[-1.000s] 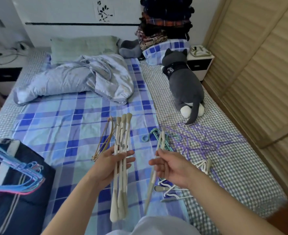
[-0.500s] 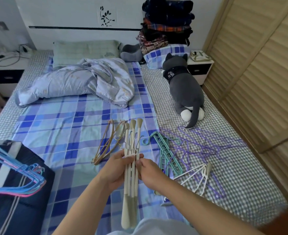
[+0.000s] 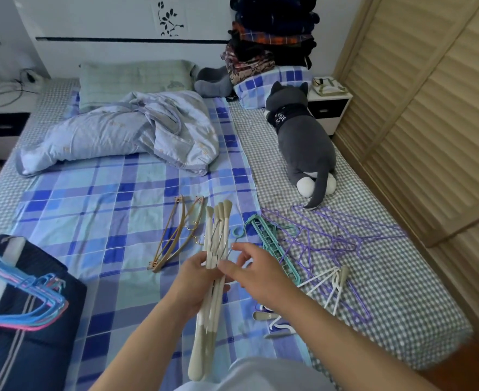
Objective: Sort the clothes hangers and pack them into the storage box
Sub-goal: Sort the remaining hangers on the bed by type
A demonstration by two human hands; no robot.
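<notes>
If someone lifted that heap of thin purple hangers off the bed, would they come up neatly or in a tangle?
Probably in a tangle: the purple hangers lie overlapped, with hooks and bars crossing. They look like thin wire, so likely light and a bit springy. One also runs under the white hangers, which may drag along.

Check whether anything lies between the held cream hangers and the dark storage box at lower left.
Nothing visible does: the cream hangers in the left hand face bare sheet toward the storage box, though blue hangers already sit in it.

Checked bed [image 3: 119,221]; crumpled quilt [image 3: 125,134], plush cat [image 3: 306,142], gold hangers [image 3: 176,235], purple hangers [image 3: 339,238], white hangers [image 3: 325,286]
</notes>
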